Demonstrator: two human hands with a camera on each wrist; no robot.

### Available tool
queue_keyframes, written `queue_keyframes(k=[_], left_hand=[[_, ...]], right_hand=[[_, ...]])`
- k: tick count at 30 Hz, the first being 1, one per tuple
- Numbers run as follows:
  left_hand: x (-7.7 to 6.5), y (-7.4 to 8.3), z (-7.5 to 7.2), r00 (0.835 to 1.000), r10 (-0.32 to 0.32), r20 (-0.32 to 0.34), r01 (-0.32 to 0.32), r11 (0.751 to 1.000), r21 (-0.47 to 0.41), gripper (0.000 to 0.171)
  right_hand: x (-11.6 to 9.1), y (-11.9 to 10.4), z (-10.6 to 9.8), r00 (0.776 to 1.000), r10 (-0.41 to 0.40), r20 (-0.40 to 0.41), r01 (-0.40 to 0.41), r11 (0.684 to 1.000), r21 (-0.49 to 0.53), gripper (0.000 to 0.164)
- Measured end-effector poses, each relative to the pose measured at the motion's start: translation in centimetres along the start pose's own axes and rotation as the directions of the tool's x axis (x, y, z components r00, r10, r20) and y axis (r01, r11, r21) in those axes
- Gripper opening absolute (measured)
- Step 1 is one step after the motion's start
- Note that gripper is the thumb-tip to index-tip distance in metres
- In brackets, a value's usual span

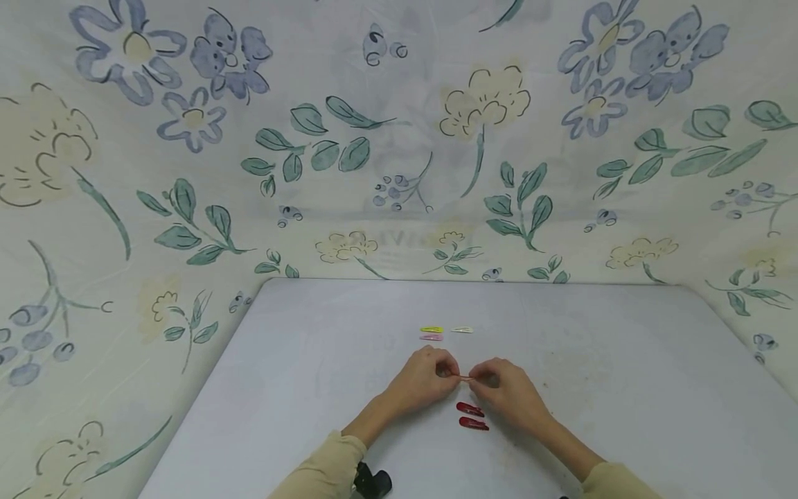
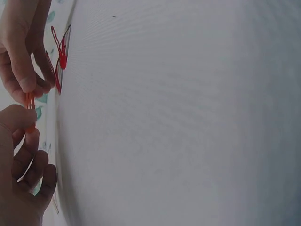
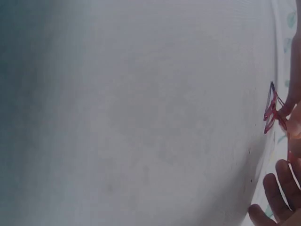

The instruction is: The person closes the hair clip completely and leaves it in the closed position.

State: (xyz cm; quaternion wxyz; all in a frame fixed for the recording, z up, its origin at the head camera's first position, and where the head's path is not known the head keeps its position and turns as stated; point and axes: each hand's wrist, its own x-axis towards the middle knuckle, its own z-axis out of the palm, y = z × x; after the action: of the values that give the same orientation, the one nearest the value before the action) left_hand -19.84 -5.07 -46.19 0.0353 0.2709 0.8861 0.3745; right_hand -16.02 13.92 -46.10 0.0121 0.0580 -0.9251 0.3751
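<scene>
Both hands meet over the middle of the grey table [image 1: 299, 388]. My left hand [image 1: 450, 372] and my right hand [image 1: 479, 376] each pinch one end of a thin orange hair clip [image 1: 464, 377], held just above the surface. In the left wrist view the orange hair clip [image 2: 29, 104] shows between the left hand's fingertips [image 2: 21, 121] and the right hand's fingertips [image 2: 29, 84]. Two red hair clips [image 1: 471, 416] lie side by side on the table just below the right hand, also visible as red hair clips [image 2: 60, 56] and red hair clips [image 3: 272, 109] in the wrist views.
Beyond the hands lie a yellow clip [image 1: 431, 329], a pink clip [image 1: 431, 337] and a white clip [image 1: 462, 330]. A floral cloth [image 1: 399, 138] rises behind and beside the table. A black object [image 1: 372, 482] sits at the near edge by the left sleeve.
</scene>
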Motion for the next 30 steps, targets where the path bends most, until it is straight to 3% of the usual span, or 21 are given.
queue_keyframes(k=[10,20,25,30], left_hand=[[0.1,0.4,-0.5,0.997,0.038,-0.07,-0.039,0.999,-0.017,0.004],[0.3,1.1,-1.0,0.977,0.061,-0.205,-0.07,0.997,-0.036,0.005],[0.4,1.5,-1.2,0.958,0.063,-0.28,-0.084,0.994,-0.063,0.006],[0.6,2.0,-1.5,0.925,0.063,-0.376,-0.113,0.987,-0.112,0.009]], right_hand=[[0.1,-0.4,0.1,0.996,-0.032,-0.08,0.034,0.999,0.029,0.012],[0.5,-0.9,-0.3,0.971,-0.145,-0.188,0.16,0.985,0.071,0.013],[0.9,-1.4,-0.8,0.948,-0.207,-0.243,0.228,0.972,0.062,0.014],[1.3,-2.3,-1.4,0.936,-0.218,-0.278,0.255,0.961,0.105,0.013]])
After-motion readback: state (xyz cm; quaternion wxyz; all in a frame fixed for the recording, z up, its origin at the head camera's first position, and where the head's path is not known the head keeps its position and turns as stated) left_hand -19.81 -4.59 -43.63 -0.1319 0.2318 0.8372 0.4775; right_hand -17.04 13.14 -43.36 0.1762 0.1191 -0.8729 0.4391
